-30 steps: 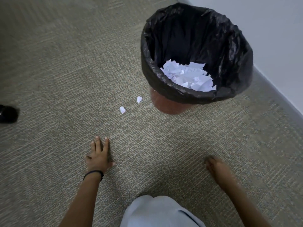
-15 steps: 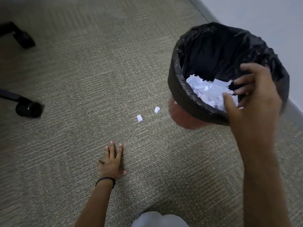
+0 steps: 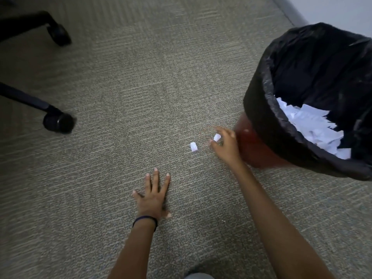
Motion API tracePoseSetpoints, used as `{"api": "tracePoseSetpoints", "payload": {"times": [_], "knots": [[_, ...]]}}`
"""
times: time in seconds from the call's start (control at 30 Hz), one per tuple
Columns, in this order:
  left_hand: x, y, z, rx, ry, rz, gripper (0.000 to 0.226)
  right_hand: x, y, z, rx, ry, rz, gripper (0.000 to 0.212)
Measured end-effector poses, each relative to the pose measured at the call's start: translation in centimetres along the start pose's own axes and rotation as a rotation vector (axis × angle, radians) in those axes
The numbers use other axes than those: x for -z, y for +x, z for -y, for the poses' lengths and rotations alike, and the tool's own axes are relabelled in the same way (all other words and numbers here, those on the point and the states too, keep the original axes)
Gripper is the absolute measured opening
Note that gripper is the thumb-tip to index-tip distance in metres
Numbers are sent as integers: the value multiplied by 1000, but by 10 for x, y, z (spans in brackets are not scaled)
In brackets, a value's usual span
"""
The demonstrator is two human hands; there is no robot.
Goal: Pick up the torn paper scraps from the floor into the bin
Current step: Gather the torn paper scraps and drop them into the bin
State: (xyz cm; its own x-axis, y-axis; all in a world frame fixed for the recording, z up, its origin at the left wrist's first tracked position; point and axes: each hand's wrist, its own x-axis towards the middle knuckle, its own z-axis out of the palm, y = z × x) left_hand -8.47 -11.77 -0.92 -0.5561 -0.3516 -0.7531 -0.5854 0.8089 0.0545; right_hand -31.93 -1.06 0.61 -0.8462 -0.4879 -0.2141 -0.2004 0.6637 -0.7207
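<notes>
Right hand: fingers closing on scrap beside bin.
Left hand: lying flat, fingers spread.
Risk: second scrap getting overlooked.

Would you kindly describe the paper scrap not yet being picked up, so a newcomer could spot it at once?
Start at the round bin lined with a black plastic bag on the grey carpet. Just left of its reddish base, the right hand is closing on one small white paper scrap. The wanted small white curled scrap lies alone on bare carpet left of that hand, with no fingers near it.
</notes>
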Motion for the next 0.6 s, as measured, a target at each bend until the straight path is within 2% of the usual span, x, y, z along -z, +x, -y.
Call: {"api": "tracePoseSetpoints", "payload": {"times": [0.1,0.17,0.3,0.43,0.53,0.6], "knots": [[-1,0,0,3,12,-1,123,-20,15,-14,-118,-119,-33,56],[-2,0,0,5,28,-7,123,-32,20,-9,-79,-214,-7,57],[-2,0,0,4,33,-8,124,-55,13,7,67,-351,90,42],[-3,0,0,2,33,-18,126,-72,1,10,192,-366,202,14],[-4,1,1,4,35,-26,126,-76,-10,11,254,-428,263,14],[-4,1,1,5,34,-27,126,-71,-19,18,249,-385,318,16]]}}
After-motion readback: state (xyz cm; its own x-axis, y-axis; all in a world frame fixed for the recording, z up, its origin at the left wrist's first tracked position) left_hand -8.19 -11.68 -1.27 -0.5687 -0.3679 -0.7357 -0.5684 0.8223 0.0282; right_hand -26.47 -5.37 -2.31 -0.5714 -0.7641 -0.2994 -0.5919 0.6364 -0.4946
